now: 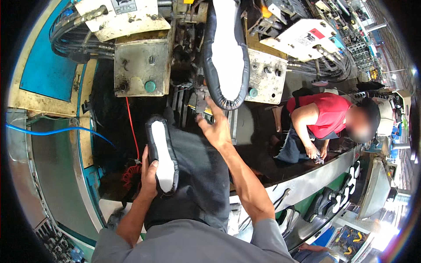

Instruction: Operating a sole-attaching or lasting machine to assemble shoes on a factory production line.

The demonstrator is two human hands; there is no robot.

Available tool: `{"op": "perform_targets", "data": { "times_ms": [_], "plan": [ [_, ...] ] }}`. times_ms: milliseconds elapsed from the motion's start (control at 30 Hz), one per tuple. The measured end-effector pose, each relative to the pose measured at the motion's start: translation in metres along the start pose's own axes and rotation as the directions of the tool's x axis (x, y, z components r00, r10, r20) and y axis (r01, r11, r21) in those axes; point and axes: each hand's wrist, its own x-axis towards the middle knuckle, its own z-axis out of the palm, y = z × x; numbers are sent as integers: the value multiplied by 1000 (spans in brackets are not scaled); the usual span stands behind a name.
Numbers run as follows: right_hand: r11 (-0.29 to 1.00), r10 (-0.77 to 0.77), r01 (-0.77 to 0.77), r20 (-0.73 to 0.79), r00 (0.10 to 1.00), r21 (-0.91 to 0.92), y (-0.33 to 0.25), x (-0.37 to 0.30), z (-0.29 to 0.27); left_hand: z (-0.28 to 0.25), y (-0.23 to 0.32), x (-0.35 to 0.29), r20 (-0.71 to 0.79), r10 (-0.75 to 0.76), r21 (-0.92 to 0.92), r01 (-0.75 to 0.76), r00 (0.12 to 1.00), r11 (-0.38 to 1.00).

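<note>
My left hand [149, 179] grips a black shoe upper [164, 153] by its side, its white underside facing up, above my dark trousers. Ahead of me, a second black shoe upper [228, 57] sits in the machine [184, 57], also white side up, its rounded end toward me. Close below that end is my right hand [215, 127], thumb and index finger spread and nothing seen in it. Whether the index fingertip touches the upper's edge I cannot tell.
Control boxes with green buttons [150, 86] [253, 92] flank the machine. A red hose [130, 120] and a blue hose [61, 131] run on the left. To the right, a person in a red top [322, 114] bends beside a long conveyor [315, 175] with several shoes [322, 204].
</note>
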Motion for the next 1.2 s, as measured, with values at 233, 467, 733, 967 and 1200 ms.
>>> {"op": "perform_targets", "data": {
  "times_ms": [233, 467, 733, 967, 1200],
  "plan": [
    [964, 245, -247, 36, 969, 100, 7, 47, 11, 4, 5, -4, 56, 2, 19, -3, 998, 1000],
    [686, -654, 554, -65, 754, -472, -112, -14, -93, 0, 5, -3, 3, 52, -22, -52, 999, 998],
    [625, -415, 255, -38, 909, -738, -159, 75, -52, 8, -1, -3, 41, 145, -17, -144, 989, 989],
    [563, -514, 327, -11, 858, -759, -159, 74, -49, 4, 5, -6, 74, 44, -120, -35, 996, 992],
    [558, -558, 408, 37, 829, -723, -155, 78, -49, 0, 24, -10, 230, 55, -158, -18, 972, 987]
  ]
}}
